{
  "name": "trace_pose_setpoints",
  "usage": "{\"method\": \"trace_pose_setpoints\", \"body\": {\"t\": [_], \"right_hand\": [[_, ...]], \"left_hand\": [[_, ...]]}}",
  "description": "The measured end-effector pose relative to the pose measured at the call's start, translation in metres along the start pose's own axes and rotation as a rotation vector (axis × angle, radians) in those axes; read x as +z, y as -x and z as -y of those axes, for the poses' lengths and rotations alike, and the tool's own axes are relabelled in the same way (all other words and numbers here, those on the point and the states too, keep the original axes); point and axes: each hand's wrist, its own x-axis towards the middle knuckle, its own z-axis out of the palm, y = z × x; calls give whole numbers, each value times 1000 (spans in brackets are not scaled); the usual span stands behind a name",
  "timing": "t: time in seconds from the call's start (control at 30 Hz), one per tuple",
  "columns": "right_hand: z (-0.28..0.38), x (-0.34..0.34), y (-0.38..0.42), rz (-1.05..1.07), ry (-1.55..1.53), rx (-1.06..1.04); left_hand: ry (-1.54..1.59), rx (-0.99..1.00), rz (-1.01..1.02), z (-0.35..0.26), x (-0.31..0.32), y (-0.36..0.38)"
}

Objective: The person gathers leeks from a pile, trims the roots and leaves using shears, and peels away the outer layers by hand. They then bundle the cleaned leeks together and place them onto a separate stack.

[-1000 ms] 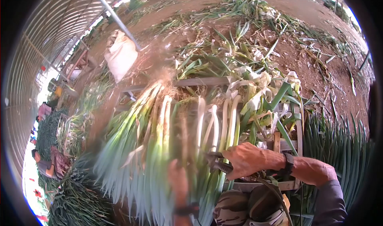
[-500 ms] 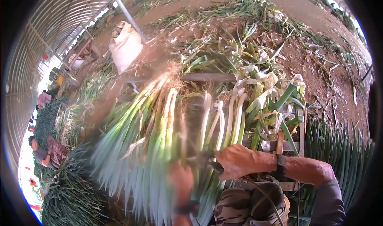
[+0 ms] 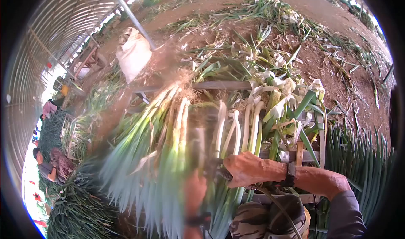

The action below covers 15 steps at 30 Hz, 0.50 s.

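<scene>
My left hand (image 3: 195, 192), smeared by motion, is closed around a green onion whose blurred pale stalk (image 3: 200, 142) rises above it. My right hand (image 3: 244, 169) grips a dark air blow gun (image 3: 220, 170), with its front end close to that stalk. A thin hose (image 3: 278, 207) trails down from the right hand. On the left lies a bundle of unpeeled green onions (image 3: 162, 125), roots away from me and leaves toward me. Several white-stemmed green onions (image 3: 236, 131) lie side by side beyond my right hand.
Loose peeled skins and leaves (image 3: 280, 95) heap at the rack's right. A slatted rack (image 3: 228, 85) supports the onions. A pale sack (image 3: 134, 55) stands beside a metal pole (image 3: 130, 15). More green onions (image 3: 358, 158) lie right; another person (image 3: 48, 167) is at far left.
The view has shifted slightly, moving the scene a little down. My right hand and the blow gun are slightly farther left, closer to the stalk in my blurred left hand.
</scene>
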Motion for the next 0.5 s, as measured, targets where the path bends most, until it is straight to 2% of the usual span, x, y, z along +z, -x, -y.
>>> {"method": "trace_pose_setpoints", "body": {"t": [0.1, 0.17, 0.33, 0.4, 0.5], "right_hand": [[-7, 0, -5, -47, -15, 26], [-3, -11, 1, -151, 65, 6], [1, -20, 11, -45, -17, 50], [3, -23, 18, -102, -46, 0], [-5, -25, 29, 29, -70, -4]], "left_hand": [[-30, 0, -10, -7, 0, 1], [-6, 60, -68, 0, 7, -2], [44, 102, -146, 5, 15, -11], [94, 99, -144, 9, 17, -16], [141, 46, -138, 9, 17, -23]]}}
